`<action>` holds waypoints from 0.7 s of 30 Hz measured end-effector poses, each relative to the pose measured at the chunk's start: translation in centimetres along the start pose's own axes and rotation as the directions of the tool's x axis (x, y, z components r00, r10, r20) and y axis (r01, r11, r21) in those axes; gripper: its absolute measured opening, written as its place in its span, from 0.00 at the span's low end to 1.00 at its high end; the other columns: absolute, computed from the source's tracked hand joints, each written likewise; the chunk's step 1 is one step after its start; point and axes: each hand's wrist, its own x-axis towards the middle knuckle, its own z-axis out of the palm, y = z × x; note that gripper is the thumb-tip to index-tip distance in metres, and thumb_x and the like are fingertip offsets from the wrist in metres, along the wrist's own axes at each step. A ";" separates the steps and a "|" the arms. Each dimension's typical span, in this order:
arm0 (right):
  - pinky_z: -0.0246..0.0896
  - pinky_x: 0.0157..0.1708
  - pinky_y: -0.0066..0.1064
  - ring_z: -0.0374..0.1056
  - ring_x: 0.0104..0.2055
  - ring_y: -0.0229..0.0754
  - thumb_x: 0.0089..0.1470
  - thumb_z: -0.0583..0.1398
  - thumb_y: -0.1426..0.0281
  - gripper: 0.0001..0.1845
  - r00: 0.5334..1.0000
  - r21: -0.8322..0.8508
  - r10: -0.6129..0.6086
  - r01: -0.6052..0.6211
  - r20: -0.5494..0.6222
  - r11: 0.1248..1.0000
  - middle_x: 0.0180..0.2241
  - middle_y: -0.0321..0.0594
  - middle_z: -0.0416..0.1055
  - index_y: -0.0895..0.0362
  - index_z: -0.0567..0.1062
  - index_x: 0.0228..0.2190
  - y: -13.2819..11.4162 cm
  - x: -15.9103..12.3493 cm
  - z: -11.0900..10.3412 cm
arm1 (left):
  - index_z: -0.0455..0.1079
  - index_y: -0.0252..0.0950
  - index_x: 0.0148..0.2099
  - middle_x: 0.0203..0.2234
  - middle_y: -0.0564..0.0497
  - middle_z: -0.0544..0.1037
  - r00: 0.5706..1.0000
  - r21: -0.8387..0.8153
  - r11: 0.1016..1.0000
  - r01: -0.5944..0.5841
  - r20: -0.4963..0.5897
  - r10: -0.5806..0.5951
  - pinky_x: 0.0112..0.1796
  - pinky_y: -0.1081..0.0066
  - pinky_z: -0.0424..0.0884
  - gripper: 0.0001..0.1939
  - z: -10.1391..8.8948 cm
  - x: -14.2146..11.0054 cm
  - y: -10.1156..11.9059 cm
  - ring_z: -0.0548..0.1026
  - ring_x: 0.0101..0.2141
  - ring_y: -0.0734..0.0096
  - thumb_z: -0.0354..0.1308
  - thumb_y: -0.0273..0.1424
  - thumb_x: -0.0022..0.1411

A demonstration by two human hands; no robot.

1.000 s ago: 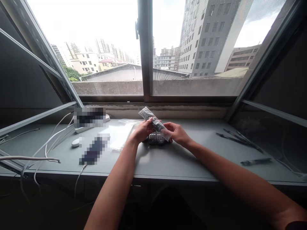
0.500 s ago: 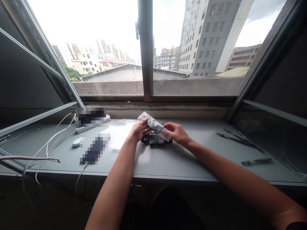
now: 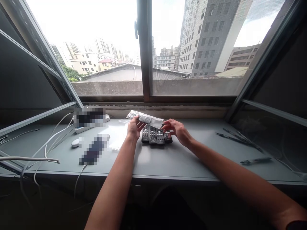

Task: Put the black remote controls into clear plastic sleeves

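My left hand [image 3: 133,128] grips one end of a clear plastic bag [image 3: 146,118] with a dark remote inside, held nearly level over the grey sill [image 3: 168,159]. My right hand [image 3: 176,130] pinches the bag's other end with its fingertips. Right below lie several black remotes [image 3: 155,135] side by side, buttons up. More clear bags [image 3: 117,135] lie flat to the left of them.
A white power strip [image 3: 82,128] with white cables [image 3: 48,145], a white mouse-like thing [image 3: 75,142] and a blurred dark device [image 3: 93,150] sit on the left. Black cable ties [image 3: 237,138] and a pen [image 3: 255,161] lie on the right. The window [image 3: 144,48] stands behind.
The bagged remote has swung from steeply tilted to nearly level and shifted left and back. My right hand slid to the bag's right end, uncovering the remotes beneath.
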 end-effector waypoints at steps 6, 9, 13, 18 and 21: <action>0.68 0.16 0.29 0.80 0.35 0.49 0.64 0.64 0.42 0.31 0.941 0.078 0.243 -0.267 0.236 0.960 0.43 0.56 0.84 0.60 0.82 0.43 -0.5 -0.2 0.3 | 0.78 0.36 0.50 0.44 0.43 0.84 0.947 0.191 0.982 -0.007 0.317 -0.055 0.37 0.66 0.83 0.16 0.3 -1.0 -0.7 0.84 0.36 0.63 0.72 0.38 0.64; 0.69 0.18 0.27 0.81 0.33 0.47 0.58 0.73 0.48 0.29 0.888 -0.017 0.308 -0.322 0.340 0.947 0.43 0.56 0.85 0.62 0.83 0.43 -0.5 -0.4 0.1 | 0.79 0.37 0.56 0.51 0.39 0.84 0.858 0.264 0.964 -0.032 0.501 -0.109 0.39 0.64 0.83 0.25 0.7 -1.7 -0.9 0.85 0.41 0.57 0.75 0.43 0.62; 0.62 0.16 0.24 0.79 0.29 0.42 0.56 0.74 0.48 0.28 0.859 -0.134 0.314 -0.284 0.405 0.949 0.39 0.54 0.85 0.62 0.83 0.37 -0.4 -0.8 0.0 | 0.78 0.38 0.61 0.54 0.37 0.83 0.811 0.274 0.961 -0.045 0.572 -0.125 0.41 0.63 0.82 0.29 0.8 -2.2 -0.9 0.85 0.43 0.56 0.75 0.45 0.62; 0.60 0.15 0.24 0.78 0.30 0.42 0.58 0.72 0.47 0.28 0.851 -0.187 0.269 -0.204 0.451 0.961 0.40 0.51 0.85 0.62 0.85 0.38 -0.6 -1.0 0.2 | 0.80 0.36 0.57 0.51 0.40 0.83 0.839 0.277 0.959 -0.062 0.534 -0.100 0.37 0.70 0.81 0.26 0.6 -1.9 -0.9 0.82 0.44 0.61 0.75 0.44 0.62; 0.58 0.15 0.24 0.77 0.30 0.41 0.59 0.72 0.48 0.26 0.848 -0.209 0.231 -0.145 0.476 0.967 0.40 0.49 0.85 0.61 0.86 0.37 -0.8 -1.2 0.4 | 0.80 0.34 0.50 0.46 0.41 0.82 0.872 0.286 0.957 -0.052 0.481 -0.096 0.32 0.73 0.79 0.23 0.5 -1.6 -1.0 0.81 0.41 0.63 0.74 0.45 0.62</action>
